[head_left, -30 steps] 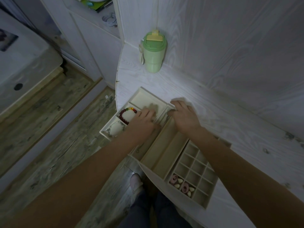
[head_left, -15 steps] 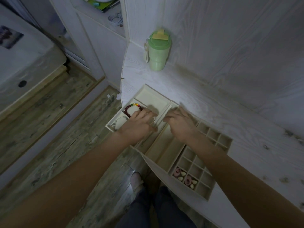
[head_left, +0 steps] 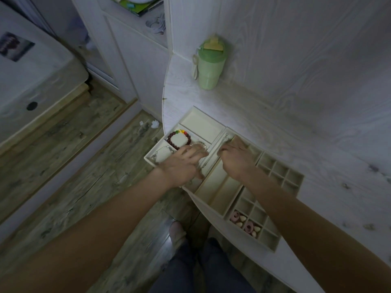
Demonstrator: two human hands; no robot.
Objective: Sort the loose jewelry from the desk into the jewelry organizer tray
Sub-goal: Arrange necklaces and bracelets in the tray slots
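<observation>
Three cream organizer trays sit side by side at the desk's front edge. The left tray (head_left: 201,121) holds a dark red bead bracelet (head_left: 178,138) and a silver chain bracelet (head_left: 161,153) in separate compartments. A thin silver chain (head_left: 221,142) lies along the narrow compartment of the middle tray (head_left: 220,187). My left hand (head_left: 183,164) rests with fairly straight fingers on the divider beside that chain. My right hand (head_left: 238,159) has curled fingertips pinching the chain. The grid tray (head_left: 277,176) holds pink rings and small pale pieces (head_left: 245,225) in its front cells.
A green lidded cup (head_left: 209,66) stands at the back by the wood-grain wall. The white desk (head_left: 317,157) stretches right of the trays. Its curved edge drops to a wooden floor (head_left: 84,166) on the left. My legs and a foot show below.
Both hands have drawn back a little toward me along the middle tray. My right hand has left the tray's far end and curled over the thin chain.
</observation>
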